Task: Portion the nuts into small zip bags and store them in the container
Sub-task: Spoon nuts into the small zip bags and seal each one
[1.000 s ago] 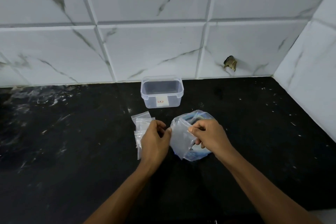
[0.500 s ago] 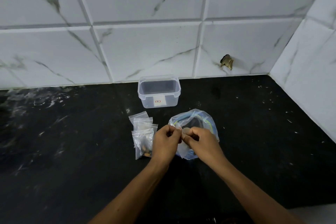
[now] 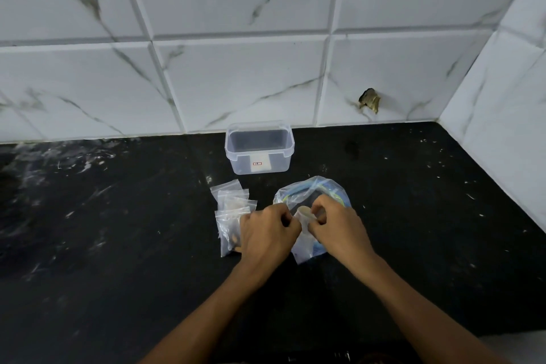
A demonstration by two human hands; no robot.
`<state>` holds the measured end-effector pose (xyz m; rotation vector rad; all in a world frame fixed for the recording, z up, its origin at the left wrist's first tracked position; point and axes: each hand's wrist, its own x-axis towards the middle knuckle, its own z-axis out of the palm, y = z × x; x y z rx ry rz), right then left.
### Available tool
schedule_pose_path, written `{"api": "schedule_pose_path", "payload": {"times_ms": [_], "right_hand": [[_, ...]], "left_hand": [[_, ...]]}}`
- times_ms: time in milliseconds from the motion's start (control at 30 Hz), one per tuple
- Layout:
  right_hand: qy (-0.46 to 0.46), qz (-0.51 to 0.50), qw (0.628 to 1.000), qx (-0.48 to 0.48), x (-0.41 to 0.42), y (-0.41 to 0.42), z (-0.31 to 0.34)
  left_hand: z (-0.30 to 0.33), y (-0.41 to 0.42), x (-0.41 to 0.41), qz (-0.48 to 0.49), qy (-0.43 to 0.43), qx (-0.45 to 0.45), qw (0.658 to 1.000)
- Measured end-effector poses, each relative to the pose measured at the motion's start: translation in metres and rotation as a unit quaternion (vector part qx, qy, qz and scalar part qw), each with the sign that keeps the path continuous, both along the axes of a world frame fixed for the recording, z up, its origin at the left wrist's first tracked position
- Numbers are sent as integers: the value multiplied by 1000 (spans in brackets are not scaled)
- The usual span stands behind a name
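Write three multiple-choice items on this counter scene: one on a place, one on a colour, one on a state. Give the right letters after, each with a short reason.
1. Where does the clear container stand?
A. By the tiled wall, beyond the hands
B. At the near counter edge
C. On the pile of small bags

2. What colour is the countertop?
A. White
B. Black
C. Green

3. What are the left hand and right hand doing?
A. Resting flat on the counter
B. Both pinching one small zip bag
C. Lifting the container

Answers:
1 A: it sits close to the wall, behind the pile of small bags.
2 B: the surface is dark with pale flecks.
3 B: the fingers of both meet on the small zip bag held between them.
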<state>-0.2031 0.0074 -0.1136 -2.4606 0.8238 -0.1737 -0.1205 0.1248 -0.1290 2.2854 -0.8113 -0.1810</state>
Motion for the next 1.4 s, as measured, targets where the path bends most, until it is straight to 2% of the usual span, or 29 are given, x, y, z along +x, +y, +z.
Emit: {"api": "schedule_pose_path", "payload": {"times_ms": [67, 167, 233, 333, 400, 467, 600, 767, 833, 867, 900, 933, 967, 1033, 1067, 1100, 1167, 1233, 1333, 1400], "right_hand": [[9, 22, 1000, -12, -1, -3, -1], [10, 33, 995, -94, -2, -6, 2], [12, 34, 995, -95, 0, -7, 2], [-6, -3, 999, 39, 3, -12, 6], [-31, -33, 993, 113, 3, -15, 11], [-49, -44, 988, 139, 2, -17, 15], [-66, -27, 985, 154, 3, -16, 18], [-88, -10, 977, 194, 4, -19, 17], [-90, -17, 971, 219, 4, -20, 17], [-91, -17, 971, 222, 4, -20, 17], [-92, -13, 972, 215, 5, -19, 18], [-90, -6, 976, 198, 5, -18, 18], [-86, 3, 981, 177, 6, -18, 18], [-70, 26, 986, 148, 6, -18, 20], [-60, 39, 987, 143, 6, -19, 21], [-48, 54, 988, 138, 6, -19, 23], [-26, 87, 987, 130, 5, -19, 25], [-10, 112, 986, 127, 5, -19, 27], [10, 142, 985, 99, 8, -14, 28], [20, 157, 985, 70, 10, -11, 27]], "left_hand": [[0, -1, 2, -8, 11, 8, 1000], [-1, 0, 5, -27, -62, 48, 997], [1, 1, 5, -50, -64, 41, 996], [6, 3, 5, -38, 92, -31, 995], [2, 6, 8, 16, 207, -77, 975], [-6, 10, 8, 72, 322, -99, 939], [-11, 13, -1, 132, 556, -138, 809], [-17, 12, 0, 164, 681, -247, 670], [-20, 13, 1, 162, 701, -293, 630], [-20, 14, 2, 158, 703, -302, 625], [-19, 14, 1, 153, 697, -297, 634], [-20, 14, 0, 148, 674, -278, 668], [-21, 15, 0, 137, 625, -245, 729], [-27, 16, 1, 96, 445, -161, 876], [-27, 18, 1, 74, 341, -138, 927], [-25, 19, 1, 48, 259, -133, 955], [-21, 19, 4, -20, 143, -121, 982], [-14, 13, 5, -96, 68, -65, 991], [-9, 5, 6, -157, -10, 12, 988], [-12, 0, 8, -157, -23, 0, 987]]}}
